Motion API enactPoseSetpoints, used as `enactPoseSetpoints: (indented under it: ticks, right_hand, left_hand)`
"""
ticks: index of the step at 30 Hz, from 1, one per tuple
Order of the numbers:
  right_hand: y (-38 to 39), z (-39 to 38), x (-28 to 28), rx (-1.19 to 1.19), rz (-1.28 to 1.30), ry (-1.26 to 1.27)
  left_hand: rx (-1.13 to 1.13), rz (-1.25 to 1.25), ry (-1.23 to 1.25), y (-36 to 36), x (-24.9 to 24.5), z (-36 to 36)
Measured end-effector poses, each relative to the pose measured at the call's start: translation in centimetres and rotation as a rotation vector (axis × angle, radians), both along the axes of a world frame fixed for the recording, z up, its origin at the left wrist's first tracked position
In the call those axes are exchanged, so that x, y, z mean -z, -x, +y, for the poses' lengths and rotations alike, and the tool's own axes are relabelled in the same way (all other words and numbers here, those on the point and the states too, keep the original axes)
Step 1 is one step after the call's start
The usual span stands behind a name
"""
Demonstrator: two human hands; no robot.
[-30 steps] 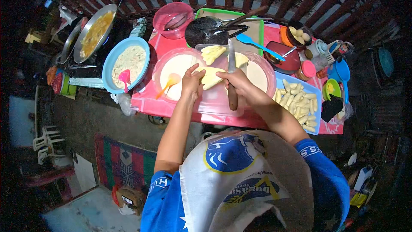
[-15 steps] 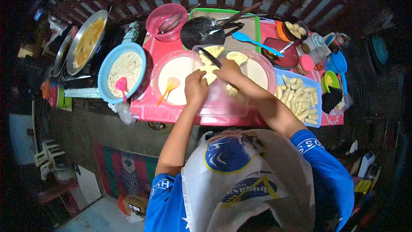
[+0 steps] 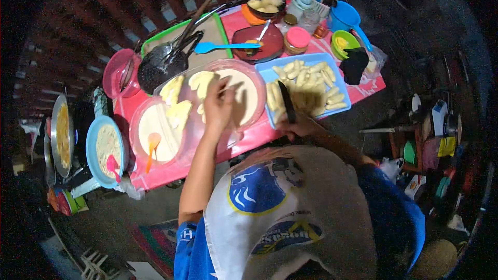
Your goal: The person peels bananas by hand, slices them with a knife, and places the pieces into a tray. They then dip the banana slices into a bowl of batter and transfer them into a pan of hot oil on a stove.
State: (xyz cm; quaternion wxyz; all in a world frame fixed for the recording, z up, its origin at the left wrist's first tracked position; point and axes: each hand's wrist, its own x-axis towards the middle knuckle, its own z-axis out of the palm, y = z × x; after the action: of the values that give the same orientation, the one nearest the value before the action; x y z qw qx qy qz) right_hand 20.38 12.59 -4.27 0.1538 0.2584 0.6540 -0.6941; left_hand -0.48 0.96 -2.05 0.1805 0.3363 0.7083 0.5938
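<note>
At the left side of the blue tray [image 3: 340, 81], the knife [image 3: 286, 101] extends from the closed fingers of the right hand [image 3: 300, 126]. The blade projects beyond the fingers—its long axis runs away from the person, tip slightly leftward, above the peeled bananas [image 3: 302, 75]. The left hand [image 3: 218, 106] hangs beside the pale batter [image 3: 250, 96]—fingers loosely curled and parted, just right of a yellow fanned piece [image 3: 200, 82].

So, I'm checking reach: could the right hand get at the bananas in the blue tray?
Probably yes: the right hand is at the near edge of the blue tray, the peeled bananas lie mostly uncovered, but the knife it holds may hinder grasping.
</note>
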Motion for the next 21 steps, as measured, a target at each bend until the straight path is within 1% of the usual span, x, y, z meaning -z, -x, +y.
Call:
enactPoseSetpoints:
  ticks: [2,3,5,6,7,8,9,10,11,12,13,14,15,16,18,19,20,21]
  right_hand:
    - [-3.5,0.5,0.2,0.242,0.092,0.003]
    - [-4.9,1.0,0.4,0.255,0.093,0.004]
    - [-7.2,2.4,1.6,0.419,-0.138,0.053]
    - [-8.3,3.2,2.5,0.43,-0.134,0.054]
    - [-9.3,4.1,3.7,0.456,-0.153,-0.043]
    - [-9.5,4.6,3.2,0.48,-0.172,-0.143]
    - [-9.9,5.1,2.6,0.49,-0.169,-0.143]
    - [-10.4,5.4,1.8,0.616,-0.123,-0.042]
    - [-10.6,5.8,0.8,0.738,-0.076,0.06]
    - [-11.5,6.5,1.7,0.741,-0.073,0.06]
    - [-12.7,7.4,3.3,0.713,-0.068,0.05]
    - [-13.1,8.1,3.6,0.683,-0.063,0.041]
    - [-13.4,8.7,3.8,0.681,-0.06,0.041]
    - [-13.6,9.2,4.1,0.674,-0.095,0.051]
    - [-12.9,10.1,4.1,0.656,-0.126,0.062]
    - [-11.8,10.4,4.5,0.73,-0.036,-0.215]
    - [-11.0,10.8,4.7,0.798,0.059,-0.494]
    - [-10.7,11.6,4.7,0.796,0.066,-0.492]
  left_hand:
    - [0.173,-0.075,0.082,-2.1,0.3,4.6]
    - [0.216,-0.033,0.139,-3.0,1.2,6.8]
    - [0.317,0.057,0.245,-4.6,3.0,11.0]
    - [0.377,0.106,0.295,-5.2,3.8,13.1]
    - [0.378,0.204,0.26,-5.6,6.3,15.3]
    - [0.388,0.208,0.26,-6.2,6.8,16.7]
    - [0.392,0.253,0.325,-6.7,7.2,18.1]
    - [0.395,0.298,0.39,-7.1,7.7,19.3]
    - [0.409,0.355,0.618,-7.4,7.7,20.2]
    - [0.411,0.359,0.616,-8.0,7.8,20.9]
    - [0.335,0.411,0.726,-8.7,8.0,21.2]
    - [0.254,0.462,0.835,-9.1,7.9,21.5]
    - [0.247,0.44,0.916,-9.2,8.0,22.2]
    - [0.244,0.438,0.917,-9.2,8.0,22.6]
    - [0.258,0.321,1.014,-9.1,7.4,23.3]
    - [0.265,0.335,1.038,-9.0,7.0,23.3]
    - [0.257,0.336,1.041,-8.6,7.9,22.8]
    - [0.268,0.216,0.784,-7.9,9.1,22.2]
